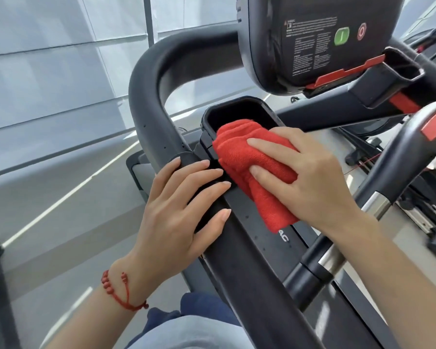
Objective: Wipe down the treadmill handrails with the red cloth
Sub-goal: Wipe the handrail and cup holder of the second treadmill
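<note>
The black left handrail (146,79) of the treadmill curves down from the console toward me and runs on as a wide black bar (239,250). My left hand (179,212) rests flat on top of this bar with its fingers straight. Just to its right, my right hand (305,177) presses the folded red cloth (239,157) onto the bar at the near edge of a black cup holder (237,109). The fingers lie nearly straight over the cloth, and its lower end hangs out below my palm.
The console (312,41) with a green and a red button hangs at the upper right. An inner grip bar with a red stop button (435,124) and a chrome section stands at the right. A window wall fills the left. My knees show at the bottom.
</note>
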